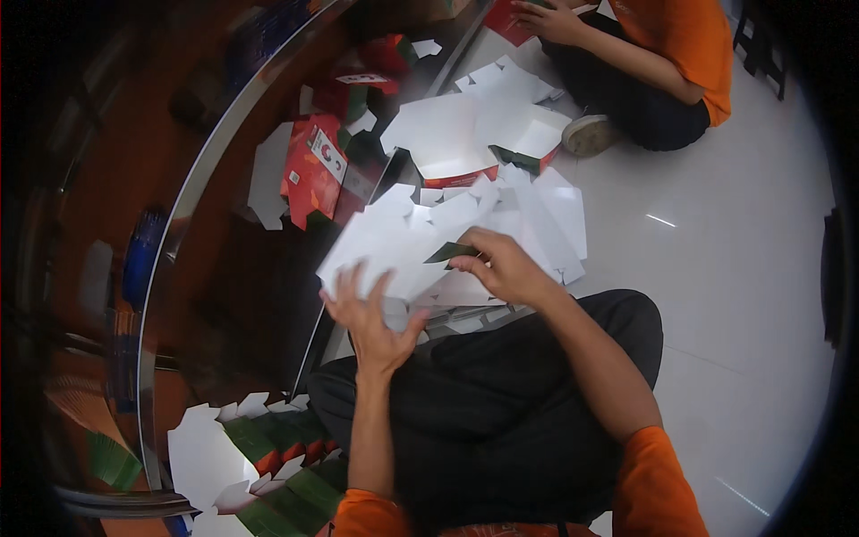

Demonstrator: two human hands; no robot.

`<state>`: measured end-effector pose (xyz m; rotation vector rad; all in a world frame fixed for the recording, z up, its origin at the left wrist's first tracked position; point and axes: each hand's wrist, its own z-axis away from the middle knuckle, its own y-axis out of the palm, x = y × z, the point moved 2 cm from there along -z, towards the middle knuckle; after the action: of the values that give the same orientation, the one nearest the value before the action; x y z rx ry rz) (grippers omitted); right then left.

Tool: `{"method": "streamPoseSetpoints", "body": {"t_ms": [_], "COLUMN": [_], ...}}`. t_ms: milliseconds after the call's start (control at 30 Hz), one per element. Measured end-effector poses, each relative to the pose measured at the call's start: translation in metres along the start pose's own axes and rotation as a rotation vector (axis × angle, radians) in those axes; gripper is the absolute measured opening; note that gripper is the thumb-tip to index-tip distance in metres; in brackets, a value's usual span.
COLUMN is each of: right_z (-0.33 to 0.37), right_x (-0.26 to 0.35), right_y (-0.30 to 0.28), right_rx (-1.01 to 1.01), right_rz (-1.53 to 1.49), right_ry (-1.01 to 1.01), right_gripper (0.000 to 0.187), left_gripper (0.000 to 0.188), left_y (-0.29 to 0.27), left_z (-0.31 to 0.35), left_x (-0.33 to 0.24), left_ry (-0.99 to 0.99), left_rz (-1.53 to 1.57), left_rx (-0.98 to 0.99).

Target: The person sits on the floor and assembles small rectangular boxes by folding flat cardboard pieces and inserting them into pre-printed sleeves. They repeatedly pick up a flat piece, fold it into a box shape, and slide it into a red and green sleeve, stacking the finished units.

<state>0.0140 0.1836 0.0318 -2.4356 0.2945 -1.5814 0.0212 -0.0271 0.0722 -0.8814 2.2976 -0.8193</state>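
Note:
In front of me, over my lap, is an unfolded cardboard carton (pixel 385 246), its white inner side up. My right hand (pixel 506 264) pinches a small flap of it between thumb and fingers; the flap's dark green outer side shows. My left hand (pixel 371 318) lies at the carton's near left edge, fingers spread and touching the white board. More flat white carton blanks (pixel 564 215) are piled under and beyond it. Farther off, partly folded cartons (pixel 461 148) with red and green outsides rest beside the pile.
Red cartons (pixel 318 170) lie to the left by a metal-edged glass case (pixel 192 197). Several folded green and red cartons (pixel 286 438) stand in rows at the lower left. At the upper right, a co-worker (pixel 667 63) in orange sits on the tiled floor (pixel 716 268), holding a red carton (pixel 508 22).

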Motion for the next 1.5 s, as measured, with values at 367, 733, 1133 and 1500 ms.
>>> {"method": "streamPoseSetpoints", "body": {"t_ms": [367, 733, 1133, 1500], "right_z": [-0.002, -0.005, -0.003, -0.005], "right_x": [0.0, -0.005, 0.001, 0.003], "right_y": [-0.001, 0.02, 0.038, 0.05], "right_rx": [0.146, 0.407, -0.109, 0.167], "right_rz": [0.241, 0.491, 0.323, 0.302], "right_ry": [0.041, 0.061, 0.014, -0.238], "right_gripper": [0.025, 0.024, 0.051, 0.057], "left_gripper": [0.023, 0.023, 0.027, 0.032], "left_y": [0.064, 0.077, 0.038, 0.066], "left_z": [-0.006, 0.003, -0.026, -0.053], "left_x": [0.055, 0.059, 0.051, 0.051], "left_ry": [-0.619, -0.588, -0.652, -0.963], "left_rz": [0.874, 0.871, 1.135, 1.252], "left_rx": [0.832, 0.884, 0.793, 0.02]}}
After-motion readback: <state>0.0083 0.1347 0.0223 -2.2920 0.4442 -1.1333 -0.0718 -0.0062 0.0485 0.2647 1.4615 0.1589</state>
